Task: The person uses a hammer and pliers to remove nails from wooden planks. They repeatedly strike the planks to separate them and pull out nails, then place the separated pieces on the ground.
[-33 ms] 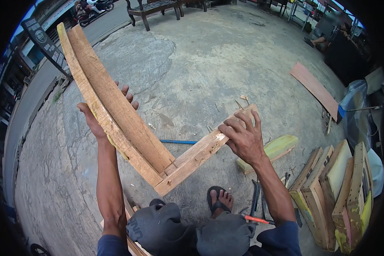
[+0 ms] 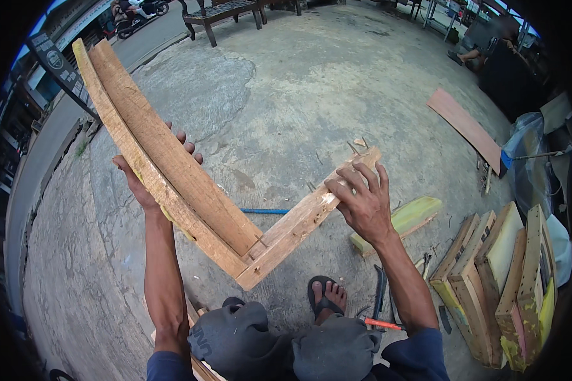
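Note:
An L-shaped wooden frame (image 2: 171, 171) is held up in front of me, made of a long, curved double-sided arm joined to a short wooden bar (image 2: 299, 225). From underneath, my left hand (image 2: 143, 181) grips the long arm about midway, thumb on the outer side and fingertips past the far edge. My right hand (image 2: 364, 203) rests bent fingers over the outer end of the short bar, its thumb side against the wood. Bent nails (image 2: 353, 149) stick up beside those fingers and along the bar. A small nail also shows at the corner joint.
Several wood frames with yellow foam (image 2: 489, 273) stand at the right. Behind my right hand lies a yellow-green padded block (image 2: 400, 225). An orange-handled tool (image 2: 382, 324) and a dark bar (image 2: 379, 292) lie by my sandalled foot (image 2: 327, 295). A blue rod (image 2: 265, 211) is on the concrete.
The view has shifted slightly. The curved arm's far end sits a little further left, and the corner joint slightly right. Both hands keep their hold.

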Demonstrator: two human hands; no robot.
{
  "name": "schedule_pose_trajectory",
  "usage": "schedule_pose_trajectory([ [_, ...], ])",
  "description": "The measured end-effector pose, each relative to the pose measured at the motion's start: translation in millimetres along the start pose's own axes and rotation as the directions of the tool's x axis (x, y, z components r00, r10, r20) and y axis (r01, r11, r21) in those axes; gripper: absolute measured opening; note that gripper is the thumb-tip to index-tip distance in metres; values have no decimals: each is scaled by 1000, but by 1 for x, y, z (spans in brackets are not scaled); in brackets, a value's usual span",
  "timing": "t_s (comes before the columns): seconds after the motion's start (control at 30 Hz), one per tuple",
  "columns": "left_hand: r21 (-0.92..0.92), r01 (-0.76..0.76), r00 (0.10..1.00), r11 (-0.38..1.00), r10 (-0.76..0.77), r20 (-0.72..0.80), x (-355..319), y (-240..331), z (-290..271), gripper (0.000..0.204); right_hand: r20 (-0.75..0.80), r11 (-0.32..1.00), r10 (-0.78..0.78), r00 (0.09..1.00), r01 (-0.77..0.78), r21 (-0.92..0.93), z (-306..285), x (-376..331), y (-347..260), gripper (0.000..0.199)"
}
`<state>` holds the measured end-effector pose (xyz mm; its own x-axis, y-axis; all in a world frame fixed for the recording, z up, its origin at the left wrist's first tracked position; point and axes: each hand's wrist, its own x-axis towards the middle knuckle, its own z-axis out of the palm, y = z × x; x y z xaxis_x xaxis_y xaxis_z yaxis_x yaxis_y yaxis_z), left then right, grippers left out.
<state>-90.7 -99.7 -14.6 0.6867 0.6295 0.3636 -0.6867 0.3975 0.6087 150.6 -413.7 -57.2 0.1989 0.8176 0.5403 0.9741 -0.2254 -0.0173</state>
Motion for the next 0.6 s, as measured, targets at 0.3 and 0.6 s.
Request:
schedule_pose_trajectory([
  [0.3,448,-238,971,862,227,78,27,23,36,137,94,170,985,148,-938,-301,37,-302,-9,56],
  [0.6,673,-199,976,712,205,71,38,-2,26,149,158,126,983,98,-975,-182,44,-409,-13,48],
])
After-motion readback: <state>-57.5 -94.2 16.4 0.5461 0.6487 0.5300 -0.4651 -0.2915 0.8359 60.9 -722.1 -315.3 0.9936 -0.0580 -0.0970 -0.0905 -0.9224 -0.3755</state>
